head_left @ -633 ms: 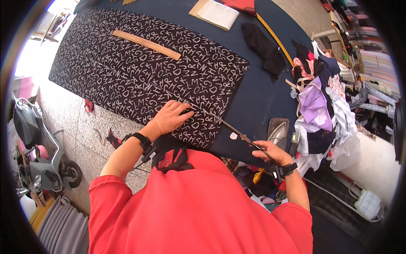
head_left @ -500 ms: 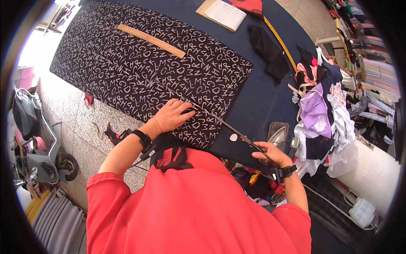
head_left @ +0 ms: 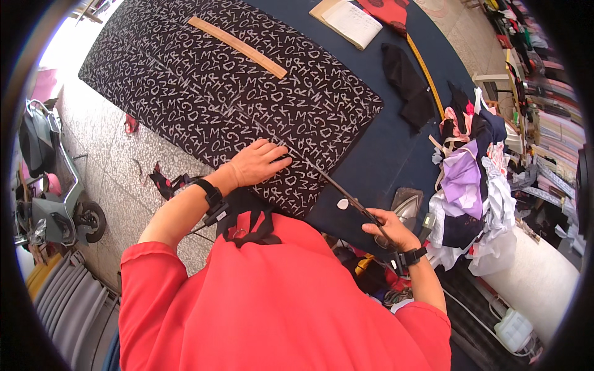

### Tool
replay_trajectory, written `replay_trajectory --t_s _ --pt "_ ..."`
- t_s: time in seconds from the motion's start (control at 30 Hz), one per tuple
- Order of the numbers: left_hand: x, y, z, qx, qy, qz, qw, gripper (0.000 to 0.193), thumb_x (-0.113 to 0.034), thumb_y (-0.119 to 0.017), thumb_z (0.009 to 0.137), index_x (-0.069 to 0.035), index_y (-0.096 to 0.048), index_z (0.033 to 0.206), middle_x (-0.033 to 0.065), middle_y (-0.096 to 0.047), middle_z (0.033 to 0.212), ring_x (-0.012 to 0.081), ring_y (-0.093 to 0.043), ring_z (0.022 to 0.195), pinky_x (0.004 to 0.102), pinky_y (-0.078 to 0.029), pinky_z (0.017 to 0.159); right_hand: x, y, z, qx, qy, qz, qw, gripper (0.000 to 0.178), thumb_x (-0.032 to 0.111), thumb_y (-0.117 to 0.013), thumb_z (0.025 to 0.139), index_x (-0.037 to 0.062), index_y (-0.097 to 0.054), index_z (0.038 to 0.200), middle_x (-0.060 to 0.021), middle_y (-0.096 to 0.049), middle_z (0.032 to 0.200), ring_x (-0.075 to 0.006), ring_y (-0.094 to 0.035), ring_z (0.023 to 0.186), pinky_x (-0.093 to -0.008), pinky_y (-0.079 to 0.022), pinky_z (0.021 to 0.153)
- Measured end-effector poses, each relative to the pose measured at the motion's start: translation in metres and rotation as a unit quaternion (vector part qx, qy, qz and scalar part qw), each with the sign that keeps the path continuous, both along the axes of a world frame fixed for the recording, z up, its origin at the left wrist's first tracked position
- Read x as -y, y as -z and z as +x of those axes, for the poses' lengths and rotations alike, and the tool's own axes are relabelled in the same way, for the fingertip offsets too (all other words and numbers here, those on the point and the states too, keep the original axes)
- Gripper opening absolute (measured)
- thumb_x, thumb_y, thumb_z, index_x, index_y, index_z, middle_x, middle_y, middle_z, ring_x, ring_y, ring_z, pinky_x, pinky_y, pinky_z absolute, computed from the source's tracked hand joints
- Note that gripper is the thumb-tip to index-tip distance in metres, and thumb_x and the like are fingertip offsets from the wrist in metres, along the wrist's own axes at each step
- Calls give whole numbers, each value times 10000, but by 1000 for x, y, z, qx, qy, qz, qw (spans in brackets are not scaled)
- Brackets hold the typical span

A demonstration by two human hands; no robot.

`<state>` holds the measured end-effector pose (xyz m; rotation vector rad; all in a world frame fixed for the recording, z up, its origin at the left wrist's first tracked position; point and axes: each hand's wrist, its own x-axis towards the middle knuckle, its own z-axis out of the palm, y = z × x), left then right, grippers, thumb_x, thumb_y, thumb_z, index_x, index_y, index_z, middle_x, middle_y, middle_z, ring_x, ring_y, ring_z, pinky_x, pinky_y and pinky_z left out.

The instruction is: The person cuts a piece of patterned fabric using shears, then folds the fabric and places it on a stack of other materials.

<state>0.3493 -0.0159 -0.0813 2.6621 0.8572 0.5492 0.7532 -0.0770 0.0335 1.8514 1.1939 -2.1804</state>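
Observation:
Black fabric with white letters (head_left: pixel 185 102) lies spread across the dark blue table (head_left: pixel 365 145). My left hand (head_left: pixel 260 163) rests palm down on the fabric near its close edge, fingers stretched out, holding nothing. In my right hand (head_left: pixel 396 230) is a pair of long scissors (head_left: pixel 348 195), the fingers wrapped round its handles. The blades point up and left, and their tips reach the fabric at its right end, right of my left hand. A small white oval piece (head_left: pixel 342 204) lies beside the blades. A wooden ruler (head_left: pixel 238 47) lies flat on the fabric farther off.
An iron (head_left: pixel 406 204) stands beyond my right hand. Heaped cloth scraps (head_left: pixel 463 170) cover the table's right end. A yellow measuring tape (head_left: pixel 426 75), a black cloth piece (head_left: pixel 405 86) and an open notebook (head_left: pixel 348 23) lie at the far side. A scooter (head_left: pixel 59 185) stands at left.
The scissors' tips have moved up and left, farther along the fabric, with my right hand. My left hand stays on the fabric. The whole view has shifted slightly.

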Motion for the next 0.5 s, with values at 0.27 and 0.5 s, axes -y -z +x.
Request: replay_trajectory --t_s 0.27,0.5 --pt "4 1 3 12 -7 1 1000 409 -166 -687 717 -98 -585 1107 52 -544 1127 222 -542 971 359 -440 883 -9 10 -9 -13 -17 10 1000 530 228 -776 807 -20 -573 1229 9 -622 982 -65 -554 882 -235 -461 790" --pt "7 0 3 21 -2 8 1000 394 -175 -675 732 -84 -581 1104 56 -549 1119 219 -544 976 360 -442 882 -9 26 -2 -14 -43 30 999 522 226 -789 795 -25 -592 1208 -27 -654 1025 -97 -592 928 -241 -473 836"
